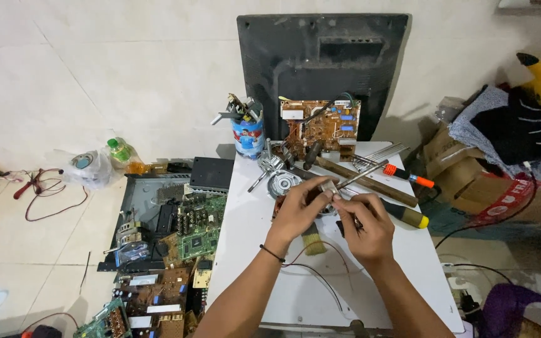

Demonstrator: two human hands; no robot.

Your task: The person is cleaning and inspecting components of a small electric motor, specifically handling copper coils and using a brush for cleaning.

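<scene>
Both hands meet over the white table (245, 250), working a small silvery metal part (329, 189) pinched between them. The left hand (300, 209) curls its fingers closed around the part from the near side; the right hand (365, 228) closes on it too, gripping something thin and dark I cannot make out. This looks like mid-disassembly, and the next move calls for a firm, steady twist or pry. Just beyond the fingers lie a round, shiny motor housing (281, 183), a wooden-handled hammer (364, 180) and a yellow-tipped screwdriver (407, 216). Under the wrists trail thin wires (320, 275). Left of the left forearm, green circuit boards (198, 241) are piled.
</scene>
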